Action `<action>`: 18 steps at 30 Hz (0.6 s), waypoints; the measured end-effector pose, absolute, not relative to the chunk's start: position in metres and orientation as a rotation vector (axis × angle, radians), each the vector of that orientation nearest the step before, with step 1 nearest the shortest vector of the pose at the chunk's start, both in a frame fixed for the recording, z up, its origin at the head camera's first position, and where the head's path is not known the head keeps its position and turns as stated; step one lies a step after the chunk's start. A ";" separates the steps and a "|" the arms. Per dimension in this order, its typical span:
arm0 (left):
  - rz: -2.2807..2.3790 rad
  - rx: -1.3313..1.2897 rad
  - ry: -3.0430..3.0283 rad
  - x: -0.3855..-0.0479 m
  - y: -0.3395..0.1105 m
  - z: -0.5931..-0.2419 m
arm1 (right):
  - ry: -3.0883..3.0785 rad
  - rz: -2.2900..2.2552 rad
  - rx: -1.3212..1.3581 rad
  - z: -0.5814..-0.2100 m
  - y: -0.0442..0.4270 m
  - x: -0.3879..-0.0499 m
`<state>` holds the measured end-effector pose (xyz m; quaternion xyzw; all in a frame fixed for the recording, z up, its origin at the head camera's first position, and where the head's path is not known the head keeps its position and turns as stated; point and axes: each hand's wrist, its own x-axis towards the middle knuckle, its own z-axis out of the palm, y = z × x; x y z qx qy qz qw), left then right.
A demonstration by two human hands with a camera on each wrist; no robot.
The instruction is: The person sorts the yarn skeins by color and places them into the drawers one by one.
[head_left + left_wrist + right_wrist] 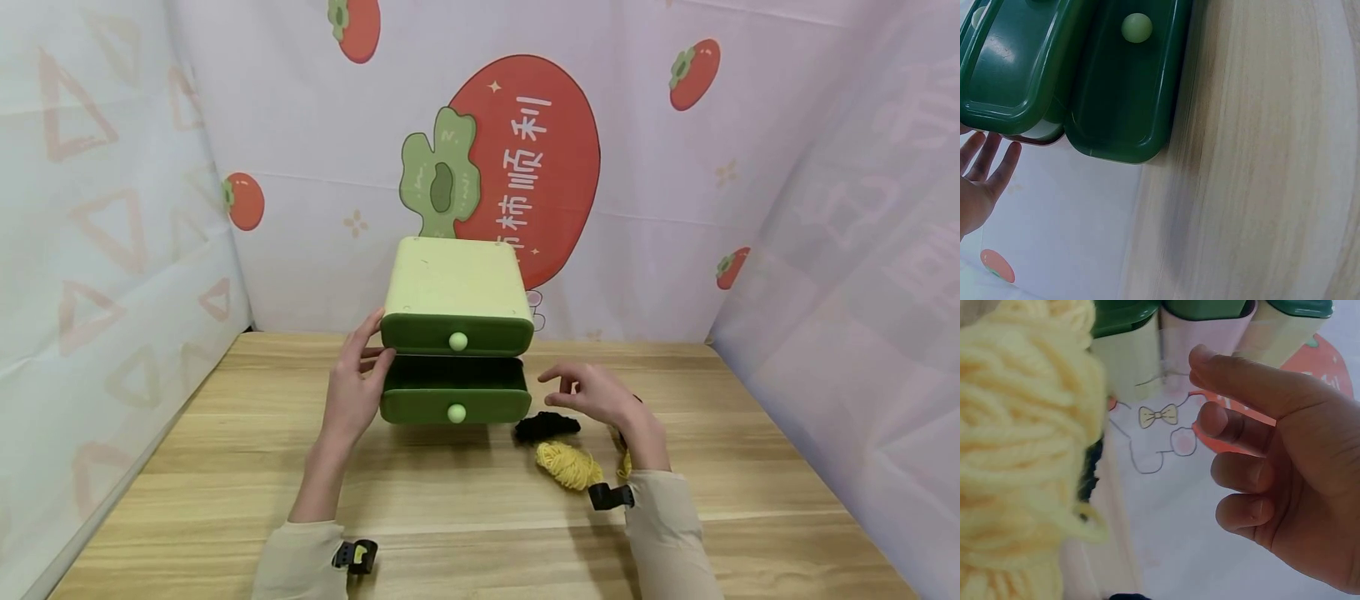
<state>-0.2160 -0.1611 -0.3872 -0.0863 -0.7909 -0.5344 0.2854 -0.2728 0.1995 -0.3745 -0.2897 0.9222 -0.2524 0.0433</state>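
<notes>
Wooden table (465, 525), green drawers (491, 406) on it, tomato-print backdrop (637, 217), apparently cloth

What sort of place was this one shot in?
Probably a staged recording booth rather than a lived-in room, though nothing beyond it shows. Printed sheets wall in a wood-grain tabletop on the left, back and right, and small black wrist cameras sit at both sleeves.

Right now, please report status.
Left hand touching green-fronted plastic drawer unit; right hand empty; middle green drawer pulled out; yellow yarn skein, black yarn bundle nearby.
</notes>
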 end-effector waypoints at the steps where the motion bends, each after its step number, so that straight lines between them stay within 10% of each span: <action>1: -1.428 -0.231 -2.115 -0.216 -0.161 -0.387 | 2.805 -0.770 -0.877 -0.377 0.200 -0.274; 18: -1.434 -0.234 -2.103 -0.216 -0.161 -0.387 | 2.638 -0.708 -0.757 -0.400 0.205 -0.282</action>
